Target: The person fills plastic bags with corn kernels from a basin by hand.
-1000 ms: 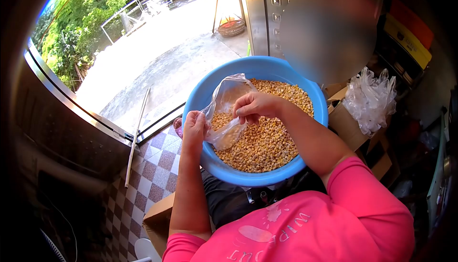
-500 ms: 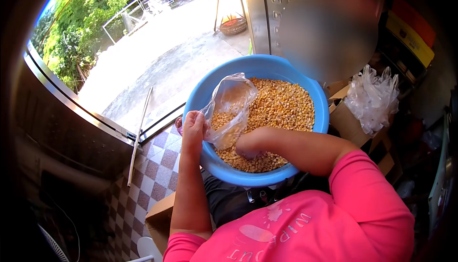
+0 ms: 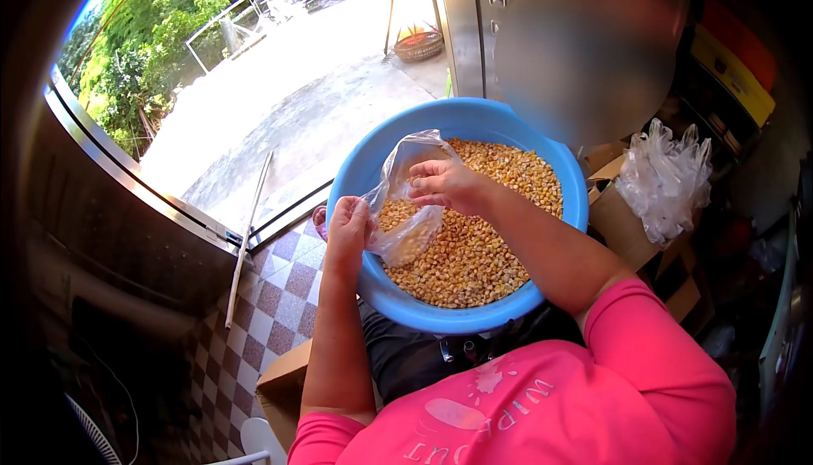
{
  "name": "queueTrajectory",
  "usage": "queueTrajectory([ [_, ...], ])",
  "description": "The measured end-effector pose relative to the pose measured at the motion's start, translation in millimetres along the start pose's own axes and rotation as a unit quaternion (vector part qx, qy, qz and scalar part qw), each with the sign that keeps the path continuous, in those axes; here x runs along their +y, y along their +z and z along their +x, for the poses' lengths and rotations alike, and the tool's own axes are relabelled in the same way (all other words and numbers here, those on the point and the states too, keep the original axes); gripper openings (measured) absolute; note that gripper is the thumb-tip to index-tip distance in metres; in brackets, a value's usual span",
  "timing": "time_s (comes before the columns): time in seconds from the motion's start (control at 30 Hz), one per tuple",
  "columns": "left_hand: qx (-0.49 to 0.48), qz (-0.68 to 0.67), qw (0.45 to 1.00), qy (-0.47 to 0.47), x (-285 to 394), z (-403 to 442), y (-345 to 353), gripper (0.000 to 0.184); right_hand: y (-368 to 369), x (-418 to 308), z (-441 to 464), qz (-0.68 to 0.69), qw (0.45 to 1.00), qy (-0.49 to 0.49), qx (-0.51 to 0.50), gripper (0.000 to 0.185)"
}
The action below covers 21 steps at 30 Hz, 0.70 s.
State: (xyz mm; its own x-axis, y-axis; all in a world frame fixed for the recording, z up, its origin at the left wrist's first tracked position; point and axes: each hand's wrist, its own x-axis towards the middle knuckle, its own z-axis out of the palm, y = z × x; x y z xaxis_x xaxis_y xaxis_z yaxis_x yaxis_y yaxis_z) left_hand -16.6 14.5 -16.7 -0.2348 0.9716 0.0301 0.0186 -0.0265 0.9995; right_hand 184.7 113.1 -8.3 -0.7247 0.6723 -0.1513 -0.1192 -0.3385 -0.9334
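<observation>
A large blue basin (image 3: 385, 315) rests on my lap, holding a wide layer of yellow corn kernels (image 3: 474, 253). My left hand (image 3: 348, 226) pinches the edge of a clear plastic bag (image 3: 410, 243) over the basin's left side. Some kernels show in and through the bag. At the bag's mouth is my right hand (image 3: 447, 185), palm turned toward the left, its fingers slightly curled and apart. Whether any kernels are in its palm cannot be made out.
A bundle of clear plastic bags (image 3: 665, 181) lies on a cardboard box (image 3: 622, 226) at the right. A pale stick (image 3: 248, 240) leans by the doorway at left. Outside stands a round woven basket (image 3: 418, 47). A blurred patch covers the upper right.
My right hand was at the bag, then went down into the kernels near the basin's front, and is now back up at the bag's mouth. My left hand has stayed on the bag.
</observation>
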Motion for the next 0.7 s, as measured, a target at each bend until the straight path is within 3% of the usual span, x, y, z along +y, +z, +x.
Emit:
queueTrajectory([
  [0.17, 0.003, -0.002, 1.0, -0.003, 2, -1, 1, 0.014, 3, 0, -1, -0.049, 0.999, -0.002, -0.008, 0.052],
  [0.23, 0.0, -0.002, 1.0, -0.004, 2, -1, 1, 0.014, 1, -2, -1, -0.125, 0.991, -0.057, 0.002, 0.048],
  [0.37, 0.004, -0.005, 1.0, -0.008, 2, -1, 1, 0.014, -11, -16, -8, -0.121, 0.991, -0.062, 0.014, 0.034],
  [0.47, 0.006, -0.006, 1.0, -0.003, 2, -2, 1, 0.014, -21, -28, -19, -0.152, 0.982, 0.015, -0.111, 0.018],
  [0.5, 0.006, -0.008, 1.0, -0.002, 3, -2, 1, 0.014, -18, -28, -21, -0.152, 0.982, 0.015, -0.11, 0.018],
  [0.6, 0.005, -0.015, 1.0, -0.003, 2, -1, 0, 0.014, 3, -14, -25, -0.401, 0.879, 0.15, -0.21, 0.027],
  [0.67, 0.008, -0.019, 1.0, -0.004, 3, -2, 1, 0.013, 24, -1, -29, -0.558, 0.768, 0.216, -0.229, 0.035],
  [0.7, 0.012, -0.023, 1.0, -0.006, 3, -2, 1, 0.013, 34, 5, -31, -0.558, 0.768, 0.216, -0.228, 0.035],
])
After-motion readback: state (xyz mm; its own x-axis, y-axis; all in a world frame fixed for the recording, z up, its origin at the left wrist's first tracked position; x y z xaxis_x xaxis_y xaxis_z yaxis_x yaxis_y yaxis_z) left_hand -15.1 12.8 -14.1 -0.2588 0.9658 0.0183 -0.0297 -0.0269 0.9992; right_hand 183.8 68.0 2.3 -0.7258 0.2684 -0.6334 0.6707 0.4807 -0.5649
